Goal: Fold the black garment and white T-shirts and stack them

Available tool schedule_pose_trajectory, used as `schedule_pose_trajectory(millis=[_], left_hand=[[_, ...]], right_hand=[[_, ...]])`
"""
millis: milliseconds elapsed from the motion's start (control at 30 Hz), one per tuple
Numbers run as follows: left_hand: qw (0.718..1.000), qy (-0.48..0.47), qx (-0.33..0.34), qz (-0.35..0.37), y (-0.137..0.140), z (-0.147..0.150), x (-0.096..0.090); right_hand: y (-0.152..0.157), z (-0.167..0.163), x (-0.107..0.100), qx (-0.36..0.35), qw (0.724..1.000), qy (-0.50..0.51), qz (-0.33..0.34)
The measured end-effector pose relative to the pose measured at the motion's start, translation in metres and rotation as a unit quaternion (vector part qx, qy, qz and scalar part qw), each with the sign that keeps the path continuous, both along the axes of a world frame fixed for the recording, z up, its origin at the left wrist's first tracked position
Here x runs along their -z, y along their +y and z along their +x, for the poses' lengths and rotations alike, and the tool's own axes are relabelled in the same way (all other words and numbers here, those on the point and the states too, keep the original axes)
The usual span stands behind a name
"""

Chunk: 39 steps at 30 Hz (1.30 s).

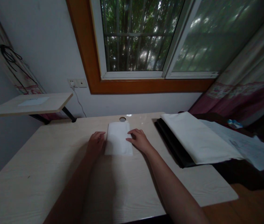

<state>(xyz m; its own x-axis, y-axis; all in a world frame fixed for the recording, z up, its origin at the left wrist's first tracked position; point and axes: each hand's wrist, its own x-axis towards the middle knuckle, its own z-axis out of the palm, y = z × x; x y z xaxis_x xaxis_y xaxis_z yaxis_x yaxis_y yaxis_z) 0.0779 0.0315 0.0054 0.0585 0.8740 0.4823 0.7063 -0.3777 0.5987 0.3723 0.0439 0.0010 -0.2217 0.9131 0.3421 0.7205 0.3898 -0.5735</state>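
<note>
A flat white rectangle (pixel 119 140), which looks like folded paper or cloth, lies on the pale wood-grain desk (pixel 132 183). My left hand (pixel 96 143) rests along its left edge, fingers extended toward it. At the right edge is my right hand (pixel 139 140), thumb and fingers apart, with the tips touching or very near the white sheet. Neither hand is closed around anything. The left thumb is in shadow and hard to make out.
To the right, a large folded white sheet (pixel 199 137) lies over a black folded item (pixel 171 143) at the desk edge. A raised shelf (pixel 47 107) stands back left. Behind the desk is a round cable hole (pixel 122 119) near the wall, below a window (pixel 143 37).
</note>
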Motion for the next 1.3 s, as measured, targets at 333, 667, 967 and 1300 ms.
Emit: schedule_pose_trajectory(millis=[333,667,967,1300], left_hand=[[1.0,-0.004,0.01,0.002,0.005,-0.002,0.008],[0.995,0.096,0.03,0.013,0.005,-0.005,0.014],[0.995,0.095,0.022,0.011,0.007,-0.005,0.018],[0.996,0.09,0.003,-0.004,0.007,-0.004,0.017]], right_hand=[[0.0,0.007,-0.005,-0.122,0.992,0.004,-0.029],[-0.004,0.002,-0.006,-0.084,0.996,0.039,-0.015],[-0.003,0.001,-0.006,-0.019,1.0,0.002,0.015],[-0.003,0.0,-0.003,-0.029,0.999,-0.004,0.02]])
